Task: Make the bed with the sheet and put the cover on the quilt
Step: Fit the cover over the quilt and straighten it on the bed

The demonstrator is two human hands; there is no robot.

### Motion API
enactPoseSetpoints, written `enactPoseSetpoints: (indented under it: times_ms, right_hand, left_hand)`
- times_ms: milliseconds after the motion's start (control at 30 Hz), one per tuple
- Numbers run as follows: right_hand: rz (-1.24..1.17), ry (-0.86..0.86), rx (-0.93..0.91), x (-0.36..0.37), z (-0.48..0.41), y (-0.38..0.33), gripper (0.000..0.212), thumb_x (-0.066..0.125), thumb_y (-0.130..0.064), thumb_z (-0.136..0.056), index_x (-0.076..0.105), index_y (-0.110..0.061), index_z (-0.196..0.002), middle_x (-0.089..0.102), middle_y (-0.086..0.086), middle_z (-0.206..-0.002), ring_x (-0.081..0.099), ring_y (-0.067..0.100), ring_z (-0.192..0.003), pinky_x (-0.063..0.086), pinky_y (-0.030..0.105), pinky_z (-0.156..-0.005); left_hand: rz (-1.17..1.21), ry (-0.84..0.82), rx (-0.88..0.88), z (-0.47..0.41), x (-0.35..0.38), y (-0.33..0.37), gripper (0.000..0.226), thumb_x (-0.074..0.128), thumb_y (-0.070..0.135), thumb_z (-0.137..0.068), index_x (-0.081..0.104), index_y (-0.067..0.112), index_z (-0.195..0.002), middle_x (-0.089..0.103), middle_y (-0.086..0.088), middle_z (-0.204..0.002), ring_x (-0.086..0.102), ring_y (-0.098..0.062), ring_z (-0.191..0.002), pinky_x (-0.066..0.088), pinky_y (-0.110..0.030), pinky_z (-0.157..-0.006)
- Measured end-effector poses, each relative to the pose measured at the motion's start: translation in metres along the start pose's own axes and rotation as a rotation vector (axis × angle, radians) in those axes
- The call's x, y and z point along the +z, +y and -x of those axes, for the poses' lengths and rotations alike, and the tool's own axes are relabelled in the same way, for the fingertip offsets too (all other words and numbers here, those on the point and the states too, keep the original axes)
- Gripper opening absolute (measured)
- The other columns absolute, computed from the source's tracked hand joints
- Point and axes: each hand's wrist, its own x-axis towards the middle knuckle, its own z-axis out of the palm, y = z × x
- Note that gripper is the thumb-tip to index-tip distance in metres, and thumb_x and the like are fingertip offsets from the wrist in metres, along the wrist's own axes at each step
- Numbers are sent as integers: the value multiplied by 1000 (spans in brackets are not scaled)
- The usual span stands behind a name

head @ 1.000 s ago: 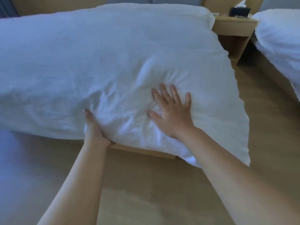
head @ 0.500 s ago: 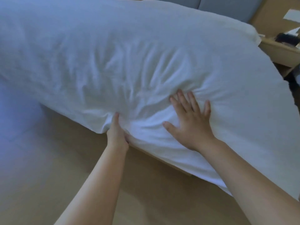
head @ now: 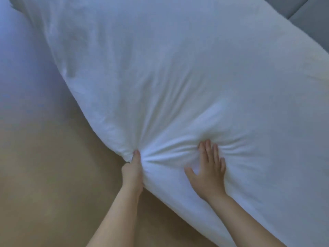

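White quilt (head: 178, 77), probably long axis upper-left to lower-right.

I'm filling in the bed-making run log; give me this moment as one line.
step: tucking sheet | left hand: gripping sheet edge | right hand: flat on sheet, fingers spread

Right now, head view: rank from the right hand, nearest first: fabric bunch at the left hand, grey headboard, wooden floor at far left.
1. Fabric bunch: just left of the right hand, pinched in the left hand.
2. Wooden floor: far left, beyond the left hand.
3. Grey headboard: top right corner.
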Motion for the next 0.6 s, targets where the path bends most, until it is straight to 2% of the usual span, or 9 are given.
enactPoseSetpoints:
  times_ms: [67,133,167,200,267,367,500,533,600]
  right_hand:
    - [23,-110,-24,-18,-12,-16,79,37,-53,-91,-3,-21,-151,-14,-5,-158,-16,14,-145,-6,37,-116]
    - [-19,-189,-29,-34,-23,-34,79,45,-46,-94,-3,-21,-151,-14,-5,-158,-14,14,-145,-3,35,-117]
    - [-61,-226,-39,-40,-29,-44,79,46,-44,-94,-2,-20,-151,-14,-5,-159,-14,13,-145,-4,32,-116]
    - [-105,-263,-49,-47,-36,-54,78,47,-42,-95,-1,-19,-151,-13,-4,-159,-13,12,-145,-5,28,-116]
    - [-174,-283,-71,-57,-54,-73,76,49,-37,-95,2,-17,-152,-10,-3,-159,-12,11,-145,-5,24,-115]
    - [-201,-233,-98,-68,-87,-97,74,49,-35,-96,5,-15,-152,-7,-1,-160,-10,12,-146,-3,25,-116]
    - [-138,-267,-141,-71,-135,-125,80,47,-45,-94,0,-14,-151,-13,0,-159,-16,14,-145,-7,25,-115]
    - [-98,-272,-174,-69,-152,-133,85,42,-53,-92,-3,-13,-151,-16,0,-158,-19,14,-144,-9,25,-115]
    - [-20,-252,-251,-64,-188,-154,96,19,-70,-79,-12,-13,-149,-20,1,-157,-26,11,-140,-13,26,-114]
  left_hand:
    - [-138,-12,-58,5,-18,9,42,49,44,-93,57,4,-102,63,-15,-102,61,-30,-94,49,-36,-86]
    - [-274,61,-66,9,-42,22,40,44,40,-96,62,5,-94,66,-17,-103,62,-30,-88,48,-34,-80]
    - [-408,81,-45,12,-53,34,35,43,36,-96,62,7,-102,65,-15,-109,61,-30,-89,45,-33,-79]
    - [-567,90,3,15,-61,50,36,43,33,-96,58,9,-117,61,-12,-119,59,-29,-98,43,-33,-81]
    - [-785,76,146,20,-60,86,52,46,33,-96,35,12,-142,45,-6,-142,48,-26,-124,38,-34,-96]
    - [-1082,20,428,22,-42,142,57,44,38,-96,25,20,-147,33,0,-150,31,-20,-138,31,-37,-106]
    - [-1450,-136,647,5,-1,209,59,28,43,-100,5,25,-151,0,4,-160,-5,-17,-146,6,-40,-117]
    - [-1518,-171,693,-4,12,223,58,24,44,-101,3,26,-151,-6,4,-159,-11,-17,-146,0,-40,-117]
    - [-1640,-222,771,-24,41,250,56,20,43,-101,2,27,-151,-10,5,-159,-16,-17,-145,-7,-40,-116]
